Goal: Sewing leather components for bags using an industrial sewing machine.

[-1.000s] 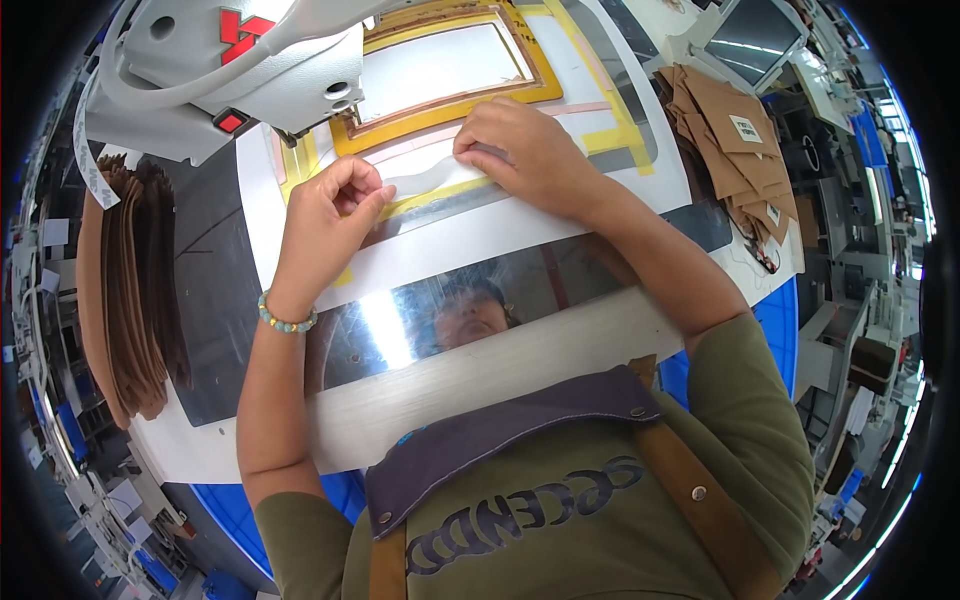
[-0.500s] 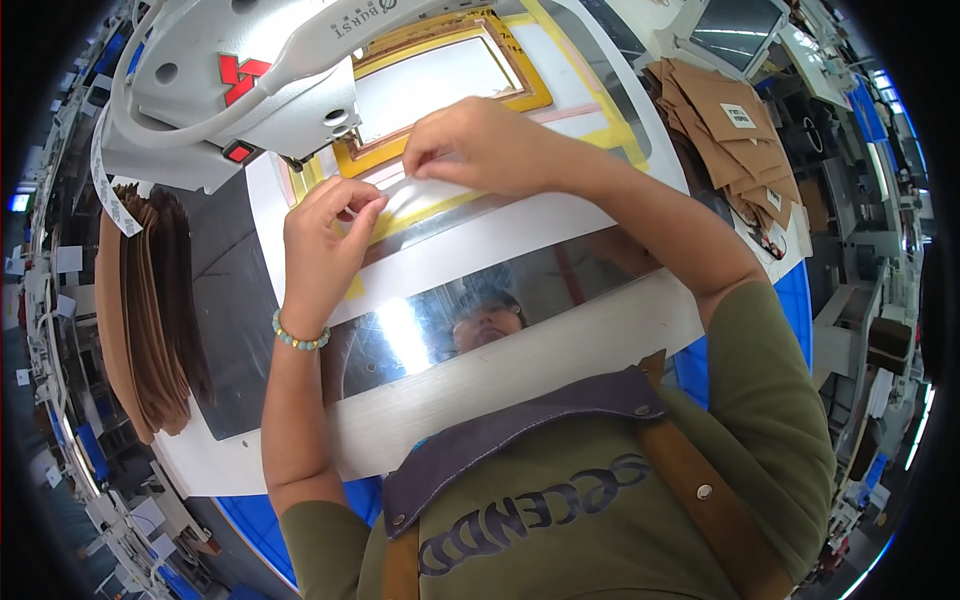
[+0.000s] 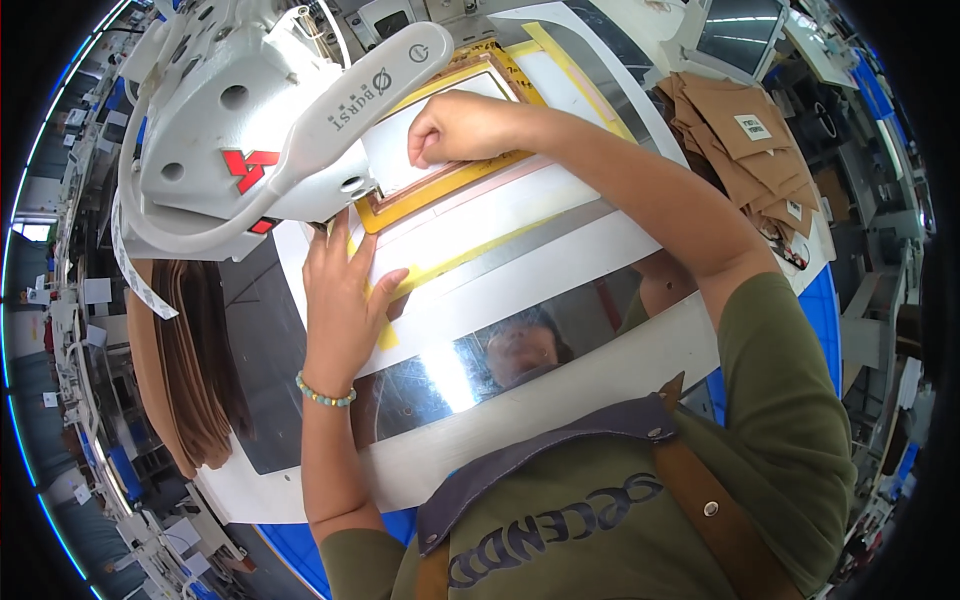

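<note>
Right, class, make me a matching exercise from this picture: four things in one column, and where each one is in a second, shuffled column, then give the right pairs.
Things:
1. left hand
2. right hand
3. beaded bracelet
4. stack of brown pieces

Places:
A. around the left wrist
B. far right of the bench
C. flat on the white panel by the yellow tape strip
D. on the white sheet inside the yellow frame

Pairs: 1-C, 2-D, 3-A, 4-B

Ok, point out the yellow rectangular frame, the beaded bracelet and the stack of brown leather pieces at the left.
yellow rectangular frame (image 3: 432, 192), head view, lower rail.
beaded bracelet (image 3: 324, 397), head view, beads on the wrist.
stack of brown leather pieces (image 3: 185, 370), head view, middle of the stack.
</note>
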